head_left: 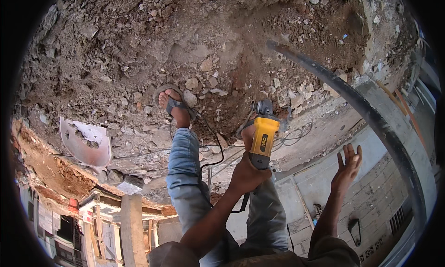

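My left hand [251, 175] is wrapped round the dark rear end of a yellow and black angle grinder [266, 133]. The grinder hangs over my right leg, its metal head pointing away from me and its rear toward me. Part of my right foot shows beside it. My right hand [347, 170] is raised off to the right, fingers apart, holding nothing and away from the grinder. A black power cord [219, 141] loops beside my left leg, and another piece curves below the grinder's rear. The grinder's disc cannot be made out clearly.
Broken rubble [199, 79] and loose soil cover the ground around my sandalled foot [177, 105]. A thick black pipe [345, 87] arcs along the right side. A pinkish broken sheet [101, 156] lies left. A block wall [371, 193] stands at lower right; thin cables cross the rubble.
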Demonstrator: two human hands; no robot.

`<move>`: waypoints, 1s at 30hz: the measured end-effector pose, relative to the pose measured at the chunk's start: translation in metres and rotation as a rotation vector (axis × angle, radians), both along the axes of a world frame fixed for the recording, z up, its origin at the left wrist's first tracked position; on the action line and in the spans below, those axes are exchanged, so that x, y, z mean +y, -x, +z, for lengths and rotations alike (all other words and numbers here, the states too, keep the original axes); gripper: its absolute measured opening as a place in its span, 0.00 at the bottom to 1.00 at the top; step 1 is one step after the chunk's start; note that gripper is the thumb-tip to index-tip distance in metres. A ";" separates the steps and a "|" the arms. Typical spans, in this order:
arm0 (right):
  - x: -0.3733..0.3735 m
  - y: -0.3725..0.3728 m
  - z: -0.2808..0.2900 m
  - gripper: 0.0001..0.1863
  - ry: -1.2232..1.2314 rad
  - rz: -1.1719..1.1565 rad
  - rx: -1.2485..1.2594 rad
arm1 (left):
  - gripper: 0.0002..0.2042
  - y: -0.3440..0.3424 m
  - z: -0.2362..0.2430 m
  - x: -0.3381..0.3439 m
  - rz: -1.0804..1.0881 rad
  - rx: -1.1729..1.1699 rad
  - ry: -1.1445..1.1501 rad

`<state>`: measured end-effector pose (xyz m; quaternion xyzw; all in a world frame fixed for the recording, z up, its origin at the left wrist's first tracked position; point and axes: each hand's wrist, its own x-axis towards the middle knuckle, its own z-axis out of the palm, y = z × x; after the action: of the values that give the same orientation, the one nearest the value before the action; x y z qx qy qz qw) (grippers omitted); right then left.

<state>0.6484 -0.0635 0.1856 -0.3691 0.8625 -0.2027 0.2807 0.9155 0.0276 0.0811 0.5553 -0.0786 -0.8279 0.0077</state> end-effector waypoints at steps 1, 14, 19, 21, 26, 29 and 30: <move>-0.025 0.024 0.034 0.45 0.305 -0.166 0.048 | 0.42 -0.011 -0.004 -0.008 -0.013 0.014 -0.015; -0.119 0.072 0.227 0.17 0.849 -0.020 -0.268 | 0.41 -0.030 -0.032 -0.074 -0.381 0.071 -0.090; -0.120 0.063 0.229 0.17 0.849 -0.067 -0.181 | 0.40 -0.019 -0.047 -0.077 -0.412 0.028 -0.098; -0.125 0.061 0.233 0.18 0.883 -0.112 -0.176 | 0.39 -0.017 -0.050 -0.086 -0.410 0.038 -0.109; -0.125 0.070 0.232 0.19 0.922 -0.144 -0.034 | 0.40 -0.015 -0.048 -0.100 -0.450 0.064 -0.101; -0.131 0.070 0.227 0.19 0.916 -0.144 -0.080 | 0.38 -0.027 -0.039 -0.100 -0.437 0.084 -0.097; -0.134 0.065 0.223 0.20 0.933 -0.148 -0.077 | 0.37 -0.031 -0.037 -0.100 -0.433 0.096 -0.096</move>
<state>0.5830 -0.1979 0.4089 -0.3857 0.6922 -0.6015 0.1015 0.9469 -0.0721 0.0436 0.4853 -0.1559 -0.8385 -0.1927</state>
